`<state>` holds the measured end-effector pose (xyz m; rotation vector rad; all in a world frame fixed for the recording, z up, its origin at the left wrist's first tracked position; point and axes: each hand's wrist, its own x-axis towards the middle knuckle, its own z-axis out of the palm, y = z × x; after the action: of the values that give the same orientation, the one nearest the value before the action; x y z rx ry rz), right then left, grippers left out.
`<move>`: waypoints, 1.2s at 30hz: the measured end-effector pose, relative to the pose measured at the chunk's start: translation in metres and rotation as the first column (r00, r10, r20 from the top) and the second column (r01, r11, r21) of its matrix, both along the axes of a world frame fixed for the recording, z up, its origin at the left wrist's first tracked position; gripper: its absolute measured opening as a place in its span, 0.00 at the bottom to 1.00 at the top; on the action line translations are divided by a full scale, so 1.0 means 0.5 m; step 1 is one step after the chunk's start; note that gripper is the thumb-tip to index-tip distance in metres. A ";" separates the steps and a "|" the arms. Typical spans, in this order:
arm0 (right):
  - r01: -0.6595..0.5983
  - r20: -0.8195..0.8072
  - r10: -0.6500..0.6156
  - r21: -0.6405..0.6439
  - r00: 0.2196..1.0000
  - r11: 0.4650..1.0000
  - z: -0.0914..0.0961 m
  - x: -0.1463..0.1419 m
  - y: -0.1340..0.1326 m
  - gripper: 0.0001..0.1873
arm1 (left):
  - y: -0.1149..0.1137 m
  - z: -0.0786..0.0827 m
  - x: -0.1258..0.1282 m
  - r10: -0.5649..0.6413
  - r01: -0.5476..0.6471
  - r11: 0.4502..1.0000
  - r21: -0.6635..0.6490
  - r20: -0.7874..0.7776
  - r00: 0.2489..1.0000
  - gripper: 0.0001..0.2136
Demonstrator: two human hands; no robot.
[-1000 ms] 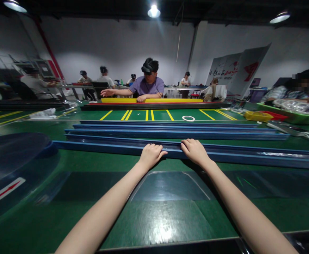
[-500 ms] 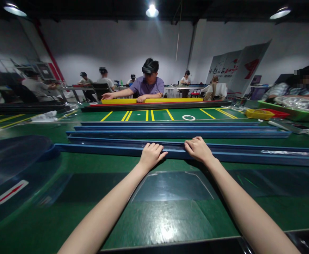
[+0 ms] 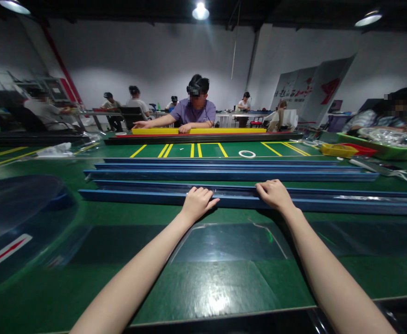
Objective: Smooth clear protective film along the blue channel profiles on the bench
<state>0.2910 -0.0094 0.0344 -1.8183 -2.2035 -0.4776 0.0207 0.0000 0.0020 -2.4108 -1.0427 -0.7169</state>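
One blue channel (image 3: 238, 202) sits gripped by the curled left hand (image 3: 197, 203) and right hand (image 3: 276, 195); spread pressure evenly.

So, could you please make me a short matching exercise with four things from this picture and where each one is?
Things:
1. nearest blue channel
2. yellow bar
3. green tray
4. red-arrow label

Places:
A. at the far right of the picture
B. touched by the wearer's left hand and right hand
C. at the far left, in the foreground
D. across the table, by the facing worker's hand

Pairs: 1-B, 2-D, 3-A, 4-C
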 end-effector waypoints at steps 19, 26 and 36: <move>-0.179 0.031 0.177 0.091 0.984 0.980 -0.005 -0.082 -0.001 0.21 | 0.005 -0.005 0.000 0.030 -0.030 1.000 0.003 0.004 1.000 0.19; -0.221 0.055 0.218 0.052 0.974 0.974 -0.014 -0.109 -0.004 0.22 | 0.007 -0.008 0.002 0.030 -0.030 1.000 -0.004 0.009 1.000 0.20; -0.195 0.052 0.193 0.039 0.980 0.980 -0.014 -0.108 -0.001 0.21 | 0.009 -0.008 0.003 0.032 -0.032 0.999 -0.014 0.002 0.999 0.20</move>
<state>0.2368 -0.0101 0.0273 -1.5645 -2.3529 -0.5280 0.0224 0.0045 -0.0020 -2.4002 -1.0881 -0.7034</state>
